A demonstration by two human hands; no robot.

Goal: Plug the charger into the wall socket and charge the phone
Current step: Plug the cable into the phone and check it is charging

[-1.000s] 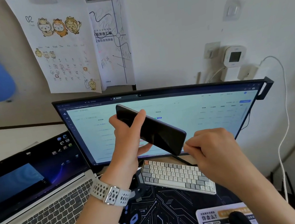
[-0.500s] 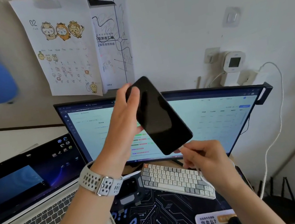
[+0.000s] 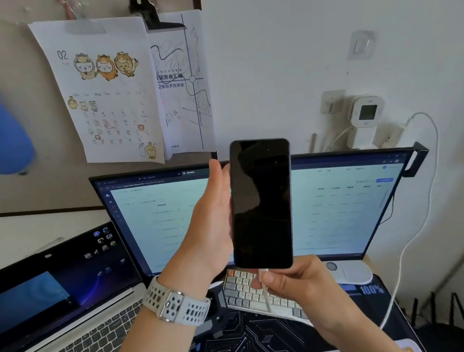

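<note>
Left hand (image 3: 211,225), with a pale perforated watch strap (image 3: 177,305) at the wrist, grips the black slab phone (image 3: 263,204) along its left edge. Fingers wrapped round the back, thumb on the near edge. Phone upright, screen dark and facing the camera, held in the air in front of the wide monitor (image 3: 336,201), above the white mechanical keyboard (image 3: 253,295).

Right hand (image 3: 301,284) sits at 6 o'clock of the phone, touching its bottom edge. Fingers pinched on the end of the white charging cable (image 3: 263,287); the connector tip meets the phone's underside, but whether it is fully seated cannot be told.

From there the cable runs off at 3 o'clock, loops up the wall and arrives at the white charger block (image 3: 363,135) on the wall socket, at 2 o'clock of the phone, under a small white square display unit (image 3: 367,111). Charger appears plugged in.

Judgement: wall end done; step in hand is mating cable to phone. The dark screen gives no sign of charging. Next move calls for a straight push upward along the phone's long axis, left hand bracing against it, then setting the phone on the surface with slack in the cable.
</note>
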